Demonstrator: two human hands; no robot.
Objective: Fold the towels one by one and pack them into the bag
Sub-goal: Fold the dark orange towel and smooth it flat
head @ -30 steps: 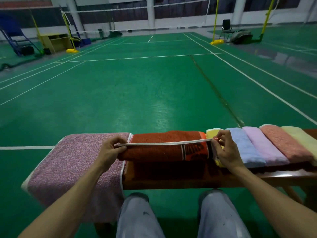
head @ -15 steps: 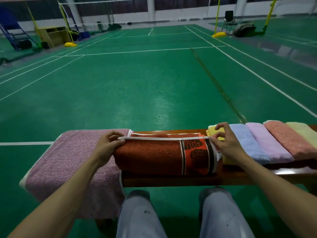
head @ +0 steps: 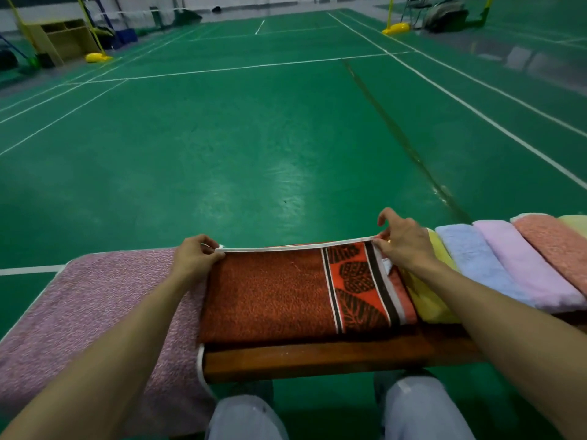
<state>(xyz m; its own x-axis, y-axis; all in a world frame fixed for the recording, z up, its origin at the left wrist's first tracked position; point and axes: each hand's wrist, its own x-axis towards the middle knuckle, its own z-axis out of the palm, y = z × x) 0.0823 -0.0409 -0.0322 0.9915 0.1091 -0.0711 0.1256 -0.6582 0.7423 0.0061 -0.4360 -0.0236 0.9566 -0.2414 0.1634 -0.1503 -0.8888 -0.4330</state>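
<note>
Spanning the bottom is the wooden bench (head: 317, 357), mauve towel (head: 95, 312) draped over its left end, next in line I guess. Rust towel (head: 270, 296) lies folded mid-bench beside the pastel folded ones (head: 476, 265). Left hand (head: 193, 258) and right hand (head: 403, 242) each pinch a far corner, likely squaring edges. No bag visible.

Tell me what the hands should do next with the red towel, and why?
Probably lay the white edge down flat and let go. The left hand and right hand each pinch a far corner of the red towel, its edge pulled straight along the far side of the bench, so this fold looks nearly finished.
</note>
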